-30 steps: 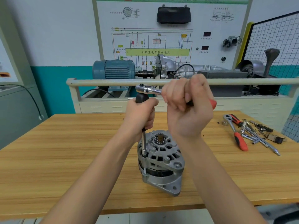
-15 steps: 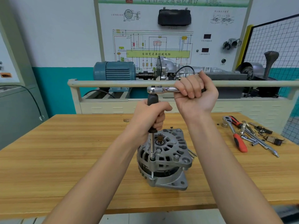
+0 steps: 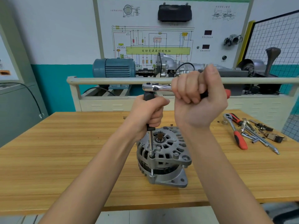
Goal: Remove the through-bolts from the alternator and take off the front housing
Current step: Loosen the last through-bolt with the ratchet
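Observation:
A silver alternator [image 3: 168, 159] stands on the wooden workbench [image 3: 64, 159], its front housing and shaft end facing up. A long extension bar [image 3: 151, 143] rises from a through-bolt on the housing's near left edge. My left hand [image 3: 148, 115] grips the black sleeve at the top of that bar. Above it sits the chrome ratchet head [image 3: 153, 87]. My right hand [image 3: 199, 97] grips the ratchet's handle, whose red end pokes out to the right.
A second red-handled ratchet [image 3: 236, 131], extension bars and small parts [image 3: 262, 135] lie at the bench's right. Behind the bench runs a beige rail [image 3: 113, 80] with a blue motor [image 3: 116, 67], a gearbox and a wiring-diagram board.
The ratchet handle has swung back toward me after swinging away. The alternator has turned slightly on the bench. Both hands keep their grip.

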Available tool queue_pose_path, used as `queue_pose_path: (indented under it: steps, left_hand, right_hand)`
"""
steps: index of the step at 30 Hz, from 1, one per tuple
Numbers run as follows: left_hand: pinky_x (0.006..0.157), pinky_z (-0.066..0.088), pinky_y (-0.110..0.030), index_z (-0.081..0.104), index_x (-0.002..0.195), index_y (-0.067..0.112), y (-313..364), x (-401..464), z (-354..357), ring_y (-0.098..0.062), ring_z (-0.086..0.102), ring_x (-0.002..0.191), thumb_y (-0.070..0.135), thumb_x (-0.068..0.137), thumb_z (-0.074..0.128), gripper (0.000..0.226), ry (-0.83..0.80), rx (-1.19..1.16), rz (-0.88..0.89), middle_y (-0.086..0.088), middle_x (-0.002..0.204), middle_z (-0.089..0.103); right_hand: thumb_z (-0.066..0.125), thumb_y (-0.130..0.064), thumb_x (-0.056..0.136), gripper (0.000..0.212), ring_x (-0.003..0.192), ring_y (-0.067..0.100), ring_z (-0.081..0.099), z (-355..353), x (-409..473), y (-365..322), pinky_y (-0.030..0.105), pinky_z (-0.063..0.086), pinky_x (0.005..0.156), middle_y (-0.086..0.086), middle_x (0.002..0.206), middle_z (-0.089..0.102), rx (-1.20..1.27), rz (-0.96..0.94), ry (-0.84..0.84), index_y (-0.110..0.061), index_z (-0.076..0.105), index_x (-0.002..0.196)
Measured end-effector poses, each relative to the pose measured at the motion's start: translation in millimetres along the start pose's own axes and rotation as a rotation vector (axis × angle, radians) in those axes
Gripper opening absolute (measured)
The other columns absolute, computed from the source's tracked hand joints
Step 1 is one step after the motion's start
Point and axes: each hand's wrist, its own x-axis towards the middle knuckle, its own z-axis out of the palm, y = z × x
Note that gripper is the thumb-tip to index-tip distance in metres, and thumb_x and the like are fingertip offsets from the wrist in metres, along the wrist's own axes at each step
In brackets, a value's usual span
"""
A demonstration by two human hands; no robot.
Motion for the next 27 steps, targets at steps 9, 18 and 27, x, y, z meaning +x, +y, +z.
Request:
queue_pose_path:
  steps: [9, 18, 27]
  left_hand:
    - [0.038, 0.023, -0.017, 0.036, 0.046, 0.016, 1.8, -1.4, -8.2, -0.01, 0.021, 0.028, 0.01, 0.074, 0.06, 0.037, -0.146, -0.003, -0.012, 0.004, 0.035, 0.028]
    - [0.034, 0.016, -0.014, 0.032, 0.039, 0.021, -1.3, -2.7, -7.4, -0.007, 0.015, 0.025, 0.009, 0.088, 0.049, 0.053, -0.166, -0.033, -0.093, 0.006, 0.032, 0.022]
    - [0.04, 0.015, -0.016, 0.027, 0.047, 0.02, -4.9, -2.6, 6.8, -0.011, 0.013, 0.032, 0.003, 0.086, 0.049, 0.049, 0.205, 0.082, -0.008, 0.005, 0.036, 0.021]
  right_hand:
    - [0.041, -0.016, 0.087, 0.046, 0.04, 0.007, 0.012, -43.7, 31.0, 20.9, 0.022, 0.025, 0.037, -0.006, 0.038, 0.017, 0.686, 0.478, 0.296, -0.012, 0.036, 0.041]
    - [0.043, -0.017, 0.087, 0.042, 0.033, 0.009, 0.024, -33.0, 21.2, 10.6, 0.023, 0.023, 0.041, -0.004, 0.035, 0.028, 0.506, 0.352, 0.268, -0.015, 0.039, 0.044]
    - [0.041, -0.004, 0.087, 0.034, 0.039, 0.009, 0.026, 7.8, -16.5, 7.0, 0.029, 0.02, 0.047, 0.0, 0.042, 0.025, -0.189, -0.145, -0.084, -0.016, 0.029, 0.058]
